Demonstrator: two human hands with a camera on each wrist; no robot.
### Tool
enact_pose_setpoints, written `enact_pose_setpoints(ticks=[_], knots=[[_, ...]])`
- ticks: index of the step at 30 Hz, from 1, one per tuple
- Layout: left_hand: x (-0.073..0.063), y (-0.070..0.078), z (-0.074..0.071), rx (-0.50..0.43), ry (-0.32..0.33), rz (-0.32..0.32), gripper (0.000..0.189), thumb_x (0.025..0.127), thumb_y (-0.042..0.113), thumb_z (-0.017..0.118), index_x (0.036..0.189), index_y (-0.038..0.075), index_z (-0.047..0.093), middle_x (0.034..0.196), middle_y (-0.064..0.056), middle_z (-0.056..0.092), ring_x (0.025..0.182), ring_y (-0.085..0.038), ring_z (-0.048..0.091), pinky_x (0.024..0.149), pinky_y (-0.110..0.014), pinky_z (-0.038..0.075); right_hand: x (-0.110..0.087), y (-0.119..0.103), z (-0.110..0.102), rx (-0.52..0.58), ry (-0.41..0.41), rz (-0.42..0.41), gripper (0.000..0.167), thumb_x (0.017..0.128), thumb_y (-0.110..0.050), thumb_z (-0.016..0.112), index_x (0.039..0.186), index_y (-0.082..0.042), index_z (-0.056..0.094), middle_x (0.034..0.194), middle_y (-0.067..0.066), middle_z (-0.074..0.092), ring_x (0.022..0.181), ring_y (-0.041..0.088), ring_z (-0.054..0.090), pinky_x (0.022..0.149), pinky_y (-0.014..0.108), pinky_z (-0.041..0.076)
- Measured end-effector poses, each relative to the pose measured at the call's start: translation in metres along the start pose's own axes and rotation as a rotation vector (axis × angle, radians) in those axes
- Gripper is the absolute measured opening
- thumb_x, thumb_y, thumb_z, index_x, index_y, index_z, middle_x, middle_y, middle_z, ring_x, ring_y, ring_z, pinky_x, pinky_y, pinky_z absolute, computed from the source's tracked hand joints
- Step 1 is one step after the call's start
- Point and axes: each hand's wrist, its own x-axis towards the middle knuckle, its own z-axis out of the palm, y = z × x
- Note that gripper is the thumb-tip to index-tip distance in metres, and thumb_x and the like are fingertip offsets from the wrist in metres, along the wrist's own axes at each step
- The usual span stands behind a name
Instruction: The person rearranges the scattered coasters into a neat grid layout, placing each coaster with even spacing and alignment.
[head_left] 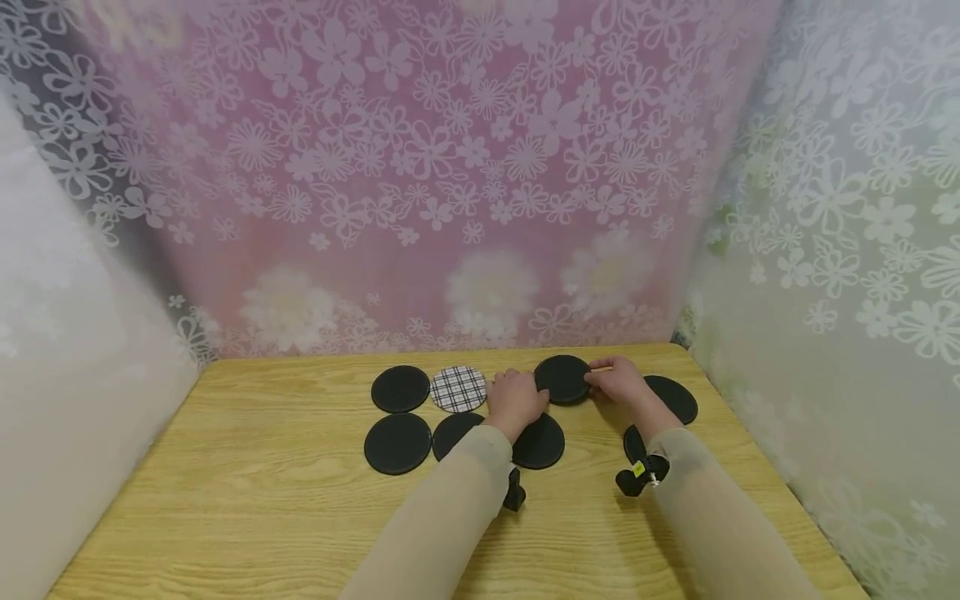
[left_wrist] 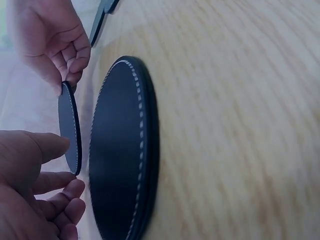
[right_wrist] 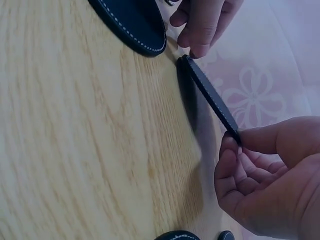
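Note:
Held between both hands is a black round coaster [head_left: 562, 380] with pale stitching round its edge. My right hand [head_left: 618, 382] pinches its right edge with thumb and fingers, raising that side off the table in the right wrist view. At the opposite edge, my left hand [head_left: 517, 400] has its thumb over the face and its index finger at the rim, as the left wrist view shows. Another black coaster [head_left: 542, 442] lies flat just in front of it. Left of my left hand lies a white coaster [head_left: 458, 389] with a dark plaid pattern.
More black coasters lie flat on the wooden table [head_left: 247, 467]: a back-left one [head_left: 401, 389], a front-left one [head_left: 397, 444] and one partly behind my left sleeve [head_left: 453, 433]. Under my right arm are a far-right coaster [head_left: 675, 400] and a mostly covered one [head_left: 632, 446]. Flowered curtains surround the table.

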Motion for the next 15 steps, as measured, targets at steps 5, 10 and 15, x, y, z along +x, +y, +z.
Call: enact_pose_setpoints(ticks=[5, 10, 15], knots=[[-0.001, -0.005, -0.008, -0.049, 0.069, 0.012, 0.045, 0.112, 0.040, 0.067, 0.148, 0.014, 0.071, 0.142, -0.014, 0.070, 0.135, -0.041, 0.061, 0.116, -0.063, 0.043, -0.008, -0.009, 0.005, 0.071, 0.006, -0.015, 0.047, 0.113, -0.008, 0.062, 0.154, 0.010, 0.050, 0.121, 0.021, 0.066, 0.090, 0.021, 0.067, 0.083, 0.036, 0.059], [-0.003, -0.011, -0.015, -0.069, 0.107, 0.009, 0.043, 0.112, 0.038, 0.068, 0.147, 0.013, 0.072, 0.137, -0.012, 0.074, 0.128, -0.038, 0.066, 0.110, -0.060, 0.047, -0.012, -0.014, 0.012, 0.090, 0.006, -0.023, 0.050, 0.113, -0.012, 0.064, 0.157, 0.008, 0.051, 0.129, 0.023, 0.068, 0.103, 0.028, 0.071, 0.093, 0.043, 0.059], [-0.004, -0.021, -0.016, -0.122, 0.138, 0.001, 0.040, 0.111, 0.036, 0.070, 0.142, 0.011, 0.074, 0.132, -0.011, 0.076, 0.121, -0.037, 0.070, 0.109, -0.059, 0.048, -0.014, -0.017, 0.018, 0.090, -0.021, -0.045, 0.050, 0.113, -0.013, 0.063, 0.157, 0.008, 0.050, 0.128, 0.020, 0.066, 0.103, 0.028, 0.068, 0.093, 0.042, 0.058]])
